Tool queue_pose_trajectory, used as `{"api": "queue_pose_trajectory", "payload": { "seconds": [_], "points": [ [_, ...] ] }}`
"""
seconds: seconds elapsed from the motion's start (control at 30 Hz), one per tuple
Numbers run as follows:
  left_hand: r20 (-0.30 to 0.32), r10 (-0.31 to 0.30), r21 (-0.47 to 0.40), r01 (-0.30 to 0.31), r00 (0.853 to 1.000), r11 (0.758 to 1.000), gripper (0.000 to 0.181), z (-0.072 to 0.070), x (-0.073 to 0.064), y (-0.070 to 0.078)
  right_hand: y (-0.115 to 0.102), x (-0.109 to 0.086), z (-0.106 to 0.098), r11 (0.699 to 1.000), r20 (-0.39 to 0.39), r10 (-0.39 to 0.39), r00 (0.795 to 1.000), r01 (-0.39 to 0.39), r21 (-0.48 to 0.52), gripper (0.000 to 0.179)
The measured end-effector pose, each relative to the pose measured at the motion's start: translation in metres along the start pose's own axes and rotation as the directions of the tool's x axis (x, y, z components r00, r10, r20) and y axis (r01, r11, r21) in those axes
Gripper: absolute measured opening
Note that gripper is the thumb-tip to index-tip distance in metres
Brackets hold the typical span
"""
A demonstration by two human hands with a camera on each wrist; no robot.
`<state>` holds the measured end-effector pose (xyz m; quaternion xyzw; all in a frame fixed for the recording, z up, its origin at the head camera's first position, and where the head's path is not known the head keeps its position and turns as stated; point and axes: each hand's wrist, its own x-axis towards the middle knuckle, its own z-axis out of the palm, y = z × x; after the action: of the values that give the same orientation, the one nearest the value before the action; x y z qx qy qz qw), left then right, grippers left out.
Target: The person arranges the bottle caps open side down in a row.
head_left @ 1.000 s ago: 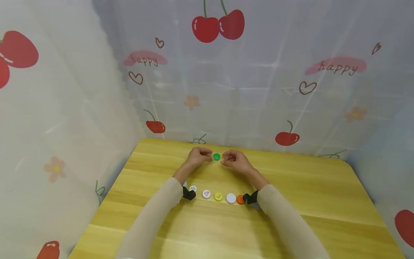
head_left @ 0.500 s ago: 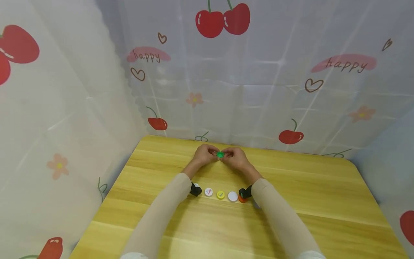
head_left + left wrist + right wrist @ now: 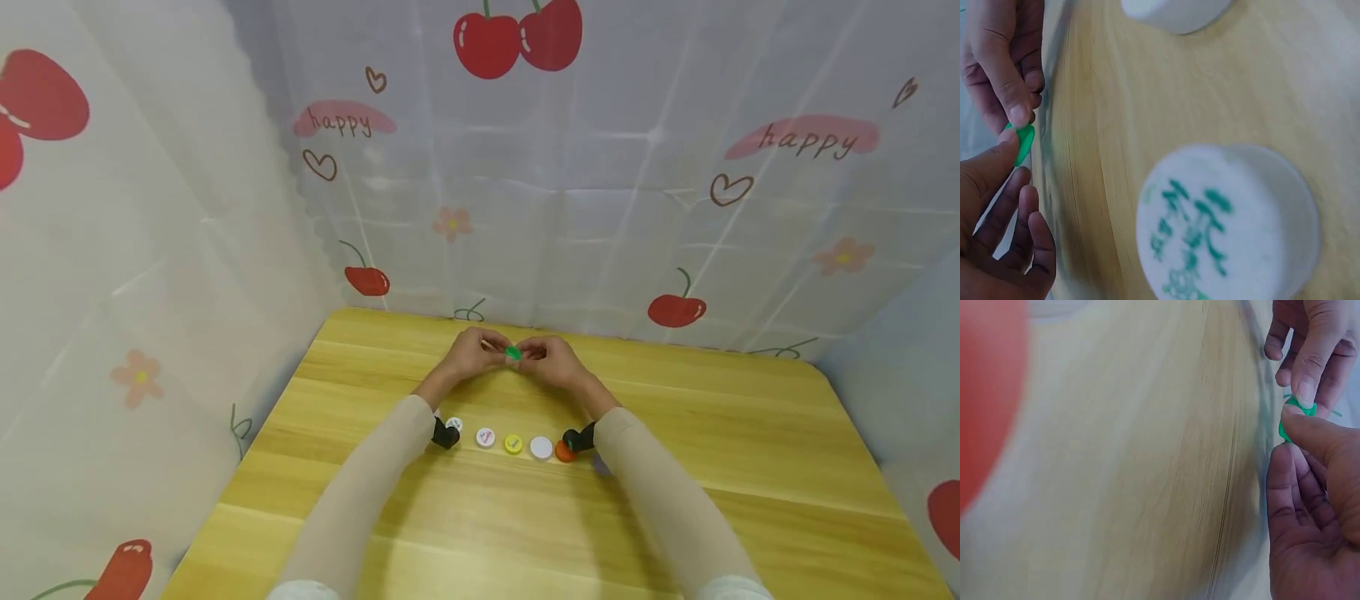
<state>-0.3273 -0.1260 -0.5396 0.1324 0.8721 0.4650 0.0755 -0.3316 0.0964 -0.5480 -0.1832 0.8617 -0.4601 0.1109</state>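
Observation:
Near the far edge of the table, both hands meet at a small round green cap [image 3: 513, 352]. My left hand [image 3: 468, 354] pinches its left side, thumb on the near face, as the left wrist view shows with the green cap [image 3: 1025, 145] tilted up on edge. From the other side, the thumb and finger of my right hand [image 3: 558, 362] pinch it too. Fingertips cover much of the green cap [image 3: 1283, 430] in the right wrist view.
Nearer me lies a row of caps: a white cap with print [image 3: 486, 437], a yellow cap [image 3: 513, 444], a plain white cap [image 3: 541, 448] and an orange cap [image 3: 566, 452], among others. Wrist cameras partly hide the row's ends. A printed curtain [image 3: 562, 208] stands behind the table.
A second ago the hands were apart on either side of the green cap. They came together and took hold of it, and it has since tilted between their fingers.

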Motion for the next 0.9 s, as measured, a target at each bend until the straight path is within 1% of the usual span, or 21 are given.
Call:
{"api": "queue_pose_trajectory", "payload": {
  "seconds": [0.1,0.17,0.23,0.33,0.43,0.5,0.6,0.73,0.83,0.9],
  "points": [
    [0.02,0.047,-0.018,-0.047,0.999,0.999,0.021,0.001,-0.001,0.002,0.001,-0.006,-0.007,1.0,0.007,-0.03,1.0,0.03,-0.004,0.028],
    [0.027,0.076,-0.03,-0.075,0.997,0.997,0.021,0.002,-0.002,0.003,0.0,-0.013,-0.012,0.998,0.007,-0.056,0.998,0.056,0.011,0.03],
    [0.021,0.101,-0.063,-0.1,0.995,0.993,0.022,0.004,-0.005,0.005,-0.002,-0.02,-0.017,0.997,-0.004,-0.075,0.997,0.076,0.034,0.031],
    [-0.009,0.123,-0.132,-0.123,0.992,0.984,0.023,0.007,-0.012,0.009,-0.007,-0.032,-0.024,0.99,-0.026,-0.115,0.993,0.117,0.083,0.033],
    [-0.033,0.157,-0.213,-0.161,0.987,0.964,0.026,0.009,-0.022,0.018,-0.012,-0.046,-0.03,0.977,-0.057,-0.166,0.984,0.172,0.125,0.032],
    [-0.035,0.192,-0.252,-0.195,0.981,0.948,0.026,0.01,-0.029,0.025,-0.016,-0.056,-0.033,0.964,-0.081,-0.205,0.975,0.216,0.157,0.031],
    [-0.043,0.247,-0.317,-0.248,0.968,0.915,0.024,0.012,-0.039,0.032,-0.021,-0.068,-0.034,0.938,-0.11,-0.272,0.956,0.289,0.194,0.03],
    [-0.053,0.286,-0.399,-0.283,0.957,0.872,0.02,0.014,-0.052,0.04,-0.027,-0.083,-0.032,0.909,-0.133,-0.326,0.936,0.349,0.227,0.029],
    [-0.03,0.307,-0.428,-0.29,0.951,0.856,0.021,0.018,-0.063,0.046,-0.028,-0.098,-0.03,0.899,-0.149,-0.337,0.929,0.365,0.242,0.029],
    [-0.01,0.322,-0.429,-0.295,0.947,0.854,0.021,0.021,-0.07,0.05,-0.029,-0.109,-0.028,0.892,-0.159,-0.343,0.926,0.374,0.252,0.029]
  ]
}}
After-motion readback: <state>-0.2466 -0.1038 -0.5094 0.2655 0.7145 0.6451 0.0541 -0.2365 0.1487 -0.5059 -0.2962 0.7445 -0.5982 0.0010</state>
